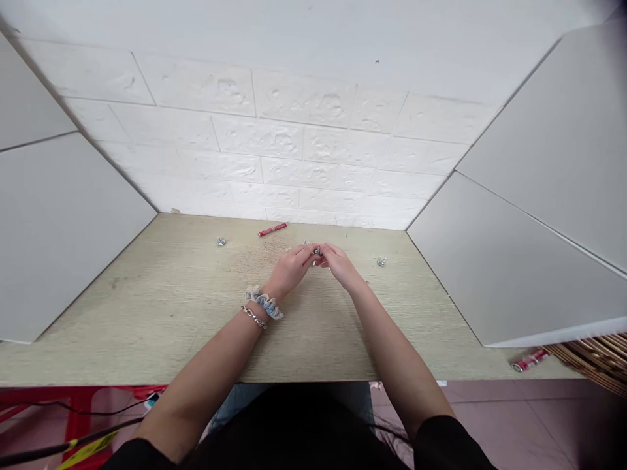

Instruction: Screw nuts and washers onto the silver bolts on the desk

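My left hand (292,266) and my right hand (339,262) meet above the middle of the wooden table, fingertips close together. Between them sits a small shiny metal piece (317,250), which the fingers of both hands pinch; its exact kind is too small to make out. Just behind the left fingers, another bit of metal (306,243) partly shows. A small silvery metal piece (221,241) lies on the tabletop to the left, and a similar metal piece (381,261) lies to the right. Fingers hide part of what is held.
A slim red tube (272,229) rests near the white brick-patterned wall (281,140). Grey-white panels (73,241) border the table (161,313) on both sides. At the front right, another red tube (530,360) lies beside a woven basket (595,359). A red stool (78,411) stands below left.
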